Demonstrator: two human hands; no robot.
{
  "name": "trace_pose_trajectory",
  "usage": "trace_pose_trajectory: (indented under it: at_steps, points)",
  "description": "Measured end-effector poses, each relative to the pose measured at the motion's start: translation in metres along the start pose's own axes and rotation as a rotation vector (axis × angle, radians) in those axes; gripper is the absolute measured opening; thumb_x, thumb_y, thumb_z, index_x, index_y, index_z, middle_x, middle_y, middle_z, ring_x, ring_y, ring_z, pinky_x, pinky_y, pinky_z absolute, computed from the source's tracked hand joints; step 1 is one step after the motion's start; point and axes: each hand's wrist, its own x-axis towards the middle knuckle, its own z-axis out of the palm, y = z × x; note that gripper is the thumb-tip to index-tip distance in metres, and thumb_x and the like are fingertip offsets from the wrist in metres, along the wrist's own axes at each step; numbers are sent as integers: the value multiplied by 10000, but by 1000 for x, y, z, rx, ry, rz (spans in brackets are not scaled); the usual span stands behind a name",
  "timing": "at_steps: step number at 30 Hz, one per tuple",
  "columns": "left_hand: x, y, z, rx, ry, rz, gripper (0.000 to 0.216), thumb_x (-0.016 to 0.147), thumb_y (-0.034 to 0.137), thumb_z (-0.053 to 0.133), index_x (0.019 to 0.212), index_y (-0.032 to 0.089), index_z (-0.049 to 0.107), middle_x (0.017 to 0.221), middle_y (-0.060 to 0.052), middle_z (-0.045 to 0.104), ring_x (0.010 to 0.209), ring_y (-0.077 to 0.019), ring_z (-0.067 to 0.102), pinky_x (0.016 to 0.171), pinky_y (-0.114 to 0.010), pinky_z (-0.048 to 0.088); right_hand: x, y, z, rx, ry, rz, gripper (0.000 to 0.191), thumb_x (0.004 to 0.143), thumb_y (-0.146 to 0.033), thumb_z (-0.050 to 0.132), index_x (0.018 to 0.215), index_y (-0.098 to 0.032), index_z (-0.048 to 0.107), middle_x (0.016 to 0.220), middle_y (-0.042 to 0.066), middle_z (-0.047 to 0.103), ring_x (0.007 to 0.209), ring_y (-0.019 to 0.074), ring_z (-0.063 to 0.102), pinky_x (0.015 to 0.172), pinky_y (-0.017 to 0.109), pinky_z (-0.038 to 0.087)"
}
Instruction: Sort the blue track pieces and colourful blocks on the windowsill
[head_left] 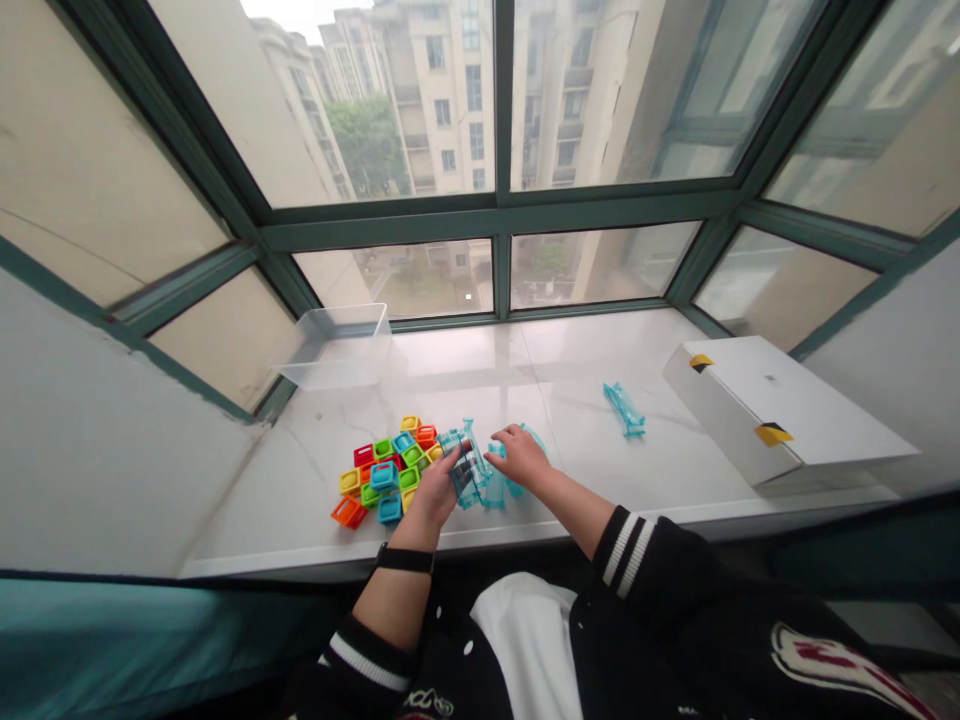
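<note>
A heap of small coloured plastic blocks (386, 465), red, green, yellow, orange and blue, lies on the white marble sill (570, 380). Right of the heap sits a cluster of clear turquoise plastic pieces (474, 470). My left hand (437, 488) is closed around one of these turquoise pieces at the cluster's left side. My right hand (519, 457) rests on the cluster's right side, fingers curled onto the pieces. One more turquoise piece (624, 409) lies alone farther right.
A clear plastic tub (339, 347) stands at the back left by the window. A white cardboard box (780, 410) with yellow tape lies at the right. Dark green window frames enclose the sill on three sides.
</note>
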Motion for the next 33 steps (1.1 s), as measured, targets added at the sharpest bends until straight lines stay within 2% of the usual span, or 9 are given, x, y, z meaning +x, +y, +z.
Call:
trace_pose_trajectory:
  at_steps: [4,8,11,14,17,20,25,28,33]
  points:
    - [-1,-11,9,15,-33,-40,273,881,301,792,1102,142,780,1123,-130,787,874,-191,744,758,-277,595,-5,19,6,109,71,-105,305,958,-382,706,1217,-226,748,1227,107,680,1194,255,622,1097,383,456]
    - [0,-29,18,66,-40,-74,271,877,317,802,1095,157,784,1247,-147,750,885,-184,722,790,-293,604,-10,63,-9,148,256,-113,271,959,-283,633,1203,-220,733,1240,116,677,1208,258,613,1126,419,447]
    - [2,-37,20,131,-9,-76,248,871,297,811,1074,156,787,1326,-156,711,880,-171,701,792,-297,610,-12,116,-44,24,450,73,308,943,-255,599,1223,-194,712,1299,148,653,1268,291,572,1165,459,403]
    - [3,-39,18,168,4,-81,241,876,300,809,1069,158,783,1363,-162,683,900,-174,693,812,-324,624,-11,176,-83,-146,551,383,433,944,-310,617,1353,-170,635,1407,201,588,1356,337,502,1178,495,362]
    - [3,-37,18,185,4,-75,254,879,319,812,1078,166,776,1347,-162,679,909,-177,690,822,-346,636,-10,224,-107,-166,416,668,653,887,-434,718,1458,-176,535,1407,262,575,1278,380,559,1062,521,442]
    - [4,-37,21,230,41,-95,266,873,331,821,1072,162,771,1265,-167,700,918,-183,692,808,-335,639,-10,247,-111,-150,229,675,592,922,-386,672,1462,-189,529,1306,244,645,1180,357,636,989,490,483]
    - [6,-35,26,315,99,-98,243,869,313,820,1051,161,769,1312,-171,677,965,-205,689,770,-329,647,-17,224,-93,-84,287,567,520,975,-292,562,1472,-151,499,1380,231,636,1227,320,641,992,415,496]
    - [2,-27,25,299,77,-83,261,870,308,818,1077,157,768,1375,-178,654,998,-213,687,775,-334,652,-27,181,-78,55,310,439,470,963,-335,610,1395,-175,519,1309,163,692,1169,277,673,991,376,500]
    - [-7,-4,12,157,45,-20,264,897,310,779,1116,163,759,1389,-156,664,966,-204,709,824,-372,654,-40,91,-57,242,131,205,345,919,-333,696,1215,-230,551,1153,61,740,1013,215,701,890,314,492]
